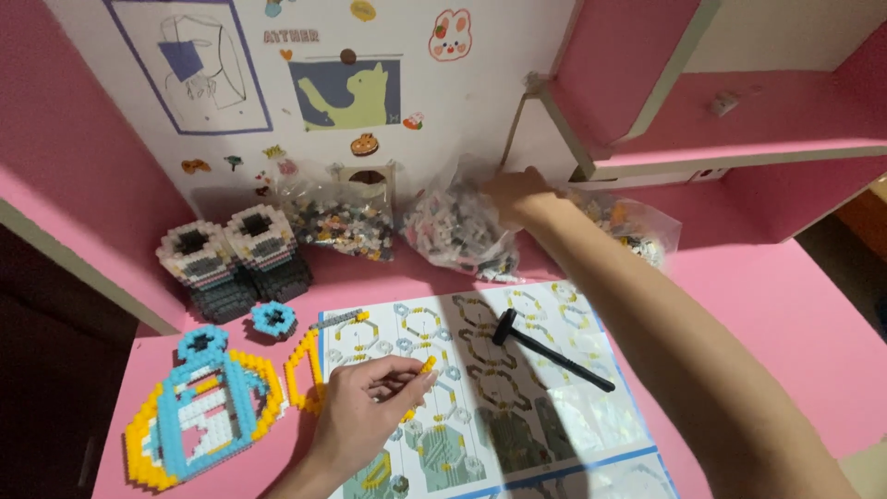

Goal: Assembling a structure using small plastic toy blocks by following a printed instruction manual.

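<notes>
Your right hand (519, 196) is turned away from the camera and sunk into the mouth of a clear bag of bricks (459, 231), so its fingers are hidden; you cannot tell whether they are spread or pinching a piece. The bricks inside are too small and jumbled to tell apart beyond grey, white and pink. A second bag (344, 220) sits left of it against the wall, and a third bag (636, 229) is half hidden behind your right forearm, which stretches long across the pink desk (785, 314) from the lower right.

Your left hand (365, 407) rests palm-down on the instruction sheet (480, 379), wrist bent, thumb and forefinger pinched shut on a small yellow piece (428, 364) that pokes out at the fingertips. Just left of that hand lies a yellow ring of bricks (303, 370), partly covered by it.

A black hammer (545, 349) lies on the sheet, apart from both hands. At the lower left lies a flat brick figure (199, 407) in blue, white and yellow, its lower edge near the frame border. Behind it stand two grey-and-white brick towers (231, 259).
</notes>
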